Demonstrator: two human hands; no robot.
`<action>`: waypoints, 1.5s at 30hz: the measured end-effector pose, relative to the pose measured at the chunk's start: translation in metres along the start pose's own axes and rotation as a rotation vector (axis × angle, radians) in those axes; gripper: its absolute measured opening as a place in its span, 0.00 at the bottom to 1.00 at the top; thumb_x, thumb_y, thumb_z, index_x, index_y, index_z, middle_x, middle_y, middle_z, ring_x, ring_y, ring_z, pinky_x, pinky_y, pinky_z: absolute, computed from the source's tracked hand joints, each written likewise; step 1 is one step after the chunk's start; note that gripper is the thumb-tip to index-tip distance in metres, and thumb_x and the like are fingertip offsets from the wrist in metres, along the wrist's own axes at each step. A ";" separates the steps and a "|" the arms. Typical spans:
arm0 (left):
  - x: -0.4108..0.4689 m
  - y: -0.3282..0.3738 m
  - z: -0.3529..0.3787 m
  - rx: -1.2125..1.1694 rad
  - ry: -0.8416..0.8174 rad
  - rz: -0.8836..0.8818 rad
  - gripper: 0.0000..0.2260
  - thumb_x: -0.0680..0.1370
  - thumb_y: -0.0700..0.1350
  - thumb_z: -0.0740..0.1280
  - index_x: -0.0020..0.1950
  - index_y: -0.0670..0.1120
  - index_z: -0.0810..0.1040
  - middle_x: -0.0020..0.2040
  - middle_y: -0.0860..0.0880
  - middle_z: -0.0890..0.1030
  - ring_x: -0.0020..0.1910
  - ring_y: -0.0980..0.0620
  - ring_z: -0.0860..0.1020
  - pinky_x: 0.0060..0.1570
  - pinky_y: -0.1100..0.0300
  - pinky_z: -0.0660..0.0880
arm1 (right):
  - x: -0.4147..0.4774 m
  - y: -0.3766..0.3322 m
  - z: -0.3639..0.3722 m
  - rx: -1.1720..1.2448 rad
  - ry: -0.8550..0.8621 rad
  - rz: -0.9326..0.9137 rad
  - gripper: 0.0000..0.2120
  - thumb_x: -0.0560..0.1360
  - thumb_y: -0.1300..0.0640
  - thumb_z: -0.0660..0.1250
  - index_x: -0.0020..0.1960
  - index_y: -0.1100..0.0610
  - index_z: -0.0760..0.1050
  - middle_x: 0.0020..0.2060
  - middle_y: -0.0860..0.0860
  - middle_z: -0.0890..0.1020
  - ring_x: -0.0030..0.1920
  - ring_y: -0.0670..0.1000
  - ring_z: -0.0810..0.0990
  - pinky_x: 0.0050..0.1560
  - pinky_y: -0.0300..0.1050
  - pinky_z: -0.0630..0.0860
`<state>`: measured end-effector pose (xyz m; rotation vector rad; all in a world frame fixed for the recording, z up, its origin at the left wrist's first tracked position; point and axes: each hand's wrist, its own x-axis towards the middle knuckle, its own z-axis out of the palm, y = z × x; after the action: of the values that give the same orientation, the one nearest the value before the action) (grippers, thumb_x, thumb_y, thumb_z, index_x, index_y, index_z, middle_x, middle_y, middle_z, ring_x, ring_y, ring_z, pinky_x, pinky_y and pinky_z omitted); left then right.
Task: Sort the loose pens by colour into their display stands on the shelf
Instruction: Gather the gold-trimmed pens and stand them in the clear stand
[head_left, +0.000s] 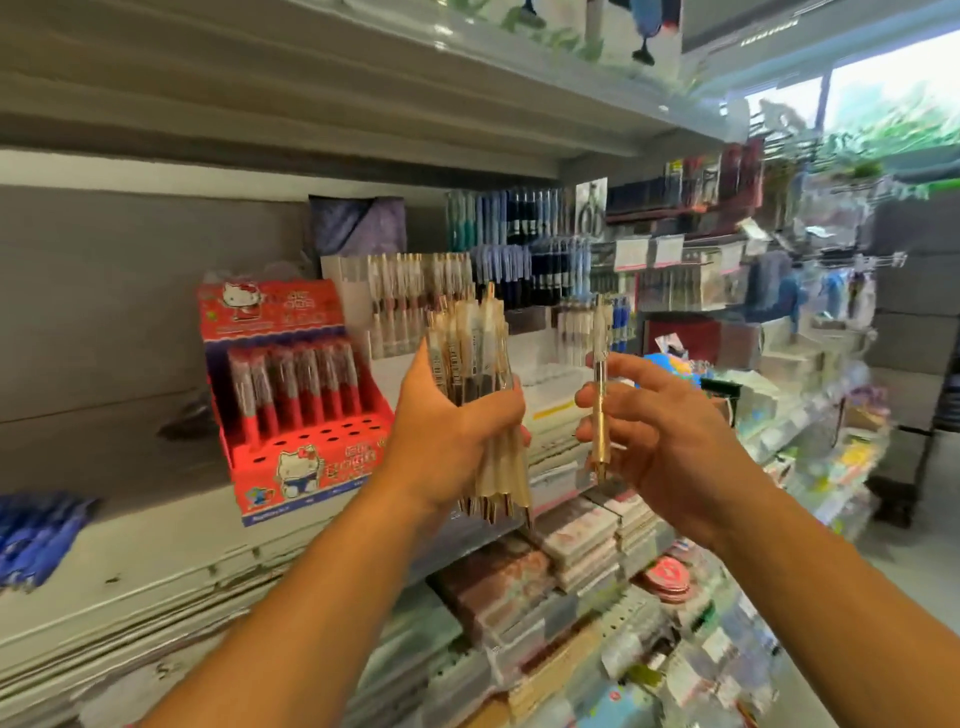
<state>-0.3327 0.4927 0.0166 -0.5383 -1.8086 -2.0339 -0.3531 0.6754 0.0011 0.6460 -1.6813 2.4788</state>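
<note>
At the back edge of the shelf (156, 525) I see a purple cloth (358, 226) standing against the rear wall. Below the shelf's front edge, stacks of notebooks (587, 540) lie flat in rows on a lower tier, with a brown-covered stack (493, 587) at their left end. Just right of them I make out some round pink discs (667, 577), too blurred to name. Farther right, hanging packets (691, 182) fill the pegs, with white price labels (649, 252) in a row beneath them. A window (893, 104) in the upper right corner shows green leaves outside. Everything along the right side is smeared on my feed.
</note>
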 end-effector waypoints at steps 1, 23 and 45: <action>0.006 -0.003 0.004 0.010 0.020 0.002 0.20 0.64 0.39 0.70 0.54 0.45 0.73 0.41 0.44 0.79 0.32 0.48 0.80 0.33 0.56 0.80 | 0.008 0.002 -0.008 0.013 -0.019 0.010 0.12 0.67 0.61 0.70 0.50 0.51 0.82 0.41 0.55 0.84 0.34 0.53 0.83 0.29 0.44 0.78; 0.144 -0.023 -0.025 0.384 0.207 0.248 0.21 0.63 0.39 0.70 0.54 0.51 0.75 0.40 0.53 0.81 0.42 0.51 0.81 0.41 0.55 0.78 | 0.222 0.048 0.000 0.137 -0.456 0.055 0.09 0.78 0.66 0.61 0.56 0.64 0.77 0.34 0.55 0.78 0.31 0.51 0.78 0.28 0.43 0.75; 0.129 -0.067 -0.028 0.671 0.630 0.208 0.25 0.57 0.44 0.74 0.49 0.65 0.78 0.45 0.54 0.84 0.48 0.51 0.83 0.42 0.57 0.81 | 0.274 0.082 -0.003 -0.285 -0.667 -0.475 0.37 0.74 0.60 0.72 0.72 0.36 0.56 0.44 0.46 0.78 0.40 0.49 0.84 0.42 0.49 0.84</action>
<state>-0.4793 0.4699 0.0221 0.1058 -1.7710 -1.1520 -0.6270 0.5995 0.0338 1.7216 -1.7222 1.7442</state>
